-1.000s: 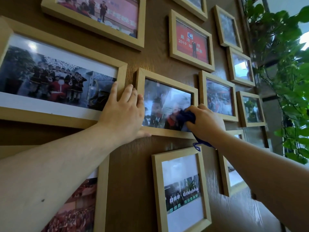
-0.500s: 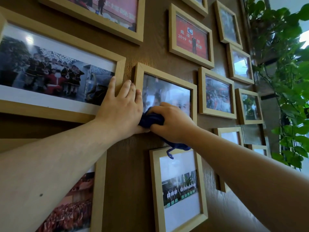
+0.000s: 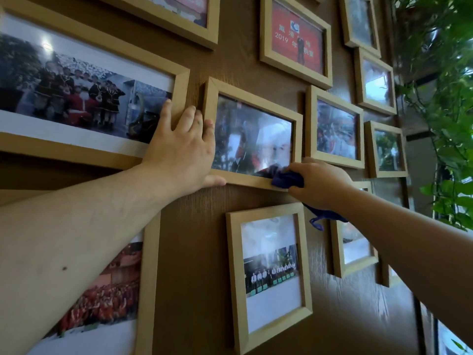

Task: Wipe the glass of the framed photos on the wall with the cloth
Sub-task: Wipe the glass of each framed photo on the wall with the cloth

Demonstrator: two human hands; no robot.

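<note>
Several light wooden framed photos hang on a brown wood wall. My left hand (image 3: 183, 152) lies flat against the left edge of the middle frame (image 3: 252, 135), fingers spread, thumb under its bottom rail. My right hand (image 3: 321, 184) grips a dark blue cloth (image 3: 288, 179) and presses it on the frame's lower right corner, over the glass and bottom rail. A loose end of the cloth hangs below my wrist.
A large frame (image 3: 84, 98) hangs to the left, a red-photo frame (image 3: 297, 39) above, a portrait frame (image 3: 270, 275) below, and smaller frames (image 3: 335, 129) to the right. A leafy green plant (image 3: 445, 103) stands at the right edge.
My right hand has slid the cloth from the lower left of the middle frame's glass across to its lower right corner. My left hand has stayed on the frame's left edge.
</note>
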